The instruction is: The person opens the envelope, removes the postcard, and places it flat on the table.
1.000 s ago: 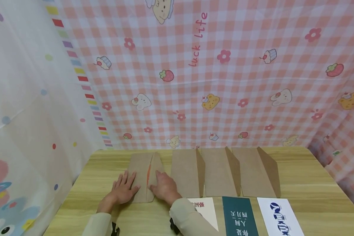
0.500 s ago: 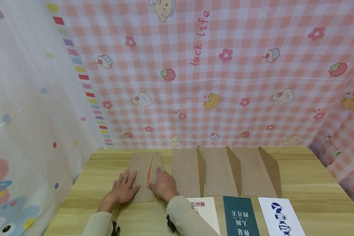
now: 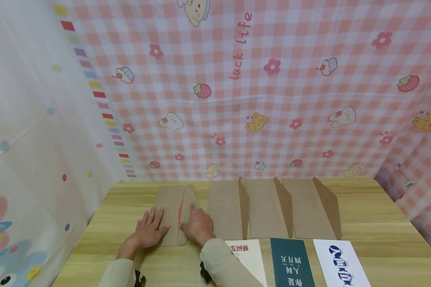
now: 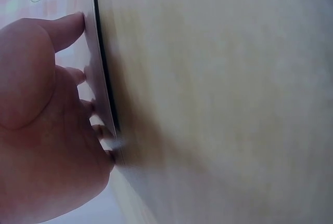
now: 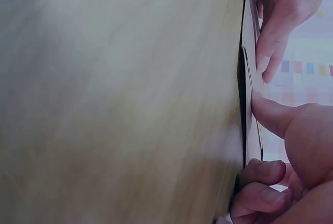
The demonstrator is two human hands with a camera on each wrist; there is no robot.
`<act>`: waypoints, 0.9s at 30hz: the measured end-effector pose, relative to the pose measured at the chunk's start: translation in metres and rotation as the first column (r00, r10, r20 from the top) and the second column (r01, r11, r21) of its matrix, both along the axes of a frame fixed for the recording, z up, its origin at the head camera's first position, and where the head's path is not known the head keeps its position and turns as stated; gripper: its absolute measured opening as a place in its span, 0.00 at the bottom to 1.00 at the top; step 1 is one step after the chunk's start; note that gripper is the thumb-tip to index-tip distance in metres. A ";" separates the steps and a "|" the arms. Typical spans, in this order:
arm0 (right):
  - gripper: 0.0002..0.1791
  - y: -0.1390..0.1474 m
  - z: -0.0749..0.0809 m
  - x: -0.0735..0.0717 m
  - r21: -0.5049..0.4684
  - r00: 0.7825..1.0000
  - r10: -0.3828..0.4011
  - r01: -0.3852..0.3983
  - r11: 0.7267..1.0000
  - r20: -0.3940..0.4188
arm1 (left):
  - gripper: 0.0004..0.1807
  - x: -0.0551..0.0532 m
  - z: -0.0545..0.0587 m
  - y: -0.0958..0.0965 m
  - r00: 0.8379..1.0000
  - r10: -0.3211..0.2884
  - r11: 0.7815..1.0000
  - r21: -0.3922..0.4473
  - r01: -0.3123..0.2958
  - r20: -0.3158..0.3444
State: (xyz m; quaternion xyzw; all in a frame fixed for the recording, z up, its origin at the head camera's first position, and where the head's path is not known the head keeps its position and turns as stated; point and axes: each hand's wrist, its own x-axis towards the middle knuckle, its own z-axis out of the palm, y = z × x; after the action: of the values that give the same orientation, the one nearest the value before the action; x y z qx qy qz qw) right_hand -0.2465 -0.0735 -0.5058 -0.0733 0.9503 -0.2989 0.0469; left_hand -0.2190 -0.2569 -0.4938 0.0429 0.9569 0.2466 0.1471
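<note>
A brown kraft paper envelope [image 3: 171, 197] lies flat at the left of the table, its flap [image 3: 190, 195] folded inward along the right side. An orange strip [image 3: 180, 211] shows in the slit beside the flap. My left hand [image 3: 149, 230] rests on the envelope's left part with fingers spread; the left wrist view shows its fingertips pressing down. On the flap is my right hand [image 3: 200, 226], thumb at the slit and index finger stretched along the flap. In the right wrist view, the thumb [image 5: 273, 112] presses from above while other fingers [image 5: 260, 187] curl at the envelope's edge.
To the right lie three more kraft envelopes [image 3: 224, 209] with their flaps unfolded. In front of them are a cream card [image 3: 249, 257], a dark green card [image 3: 291, 259] and a white card [image 3: 335, 259], each printed. A checked curtain [image 3: 222, 107] hangs behind the table [image 3: 366, 215].
My right thumb and forearm have shifted slightly left, uncovering more of the cream card. The left hand and the envelope stay where they were.
</note>
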 end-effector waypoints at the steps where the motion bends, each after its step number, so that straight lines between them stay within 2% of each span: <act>1: 0.38 0.000 0.000 0.000 0.000 1.000 -0.001 0.001 1.000 0.001 | 0.38 0.000 0.000 0.000 1.000 0.000 1.000 0.003 0.000 -0.002; 9: 0.40 0.000 0.002 0.001 -0.013 1.000 -0.004 0.004 1.000 0.028 | 0.40 -0.001 0.000 0.000 1.000 0.003 1.000 0.017 -0.003 0.001; 18: 0.41 -0.002 -0.001 0.002 -0.008 0.999 -0.038 0.038 0.999 -0.007 | 0.41 -0.001 -0.001 0.000 1.000 0.007 1.000 0.016 -0.007 0.014; 27: 0.43 -0.005 0.000 0.002 -0.015 0.997 -0.073 0.073 0.997 0.035 | 0.41 0.000 0.001 0.001 1.000 0.009 1.000 0.018 -0.010 0.010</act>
State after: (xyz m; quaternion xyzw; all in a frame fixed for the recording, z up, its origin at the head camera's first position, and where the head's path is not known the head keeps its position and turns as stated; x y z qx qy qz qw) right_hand -0.2447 -0.0784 -0.5056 -0.0338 0.9489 -0.3095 0.0518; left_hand -0.2188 -0.2564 -0.4926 0.0385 0.9541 0.2563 0.1502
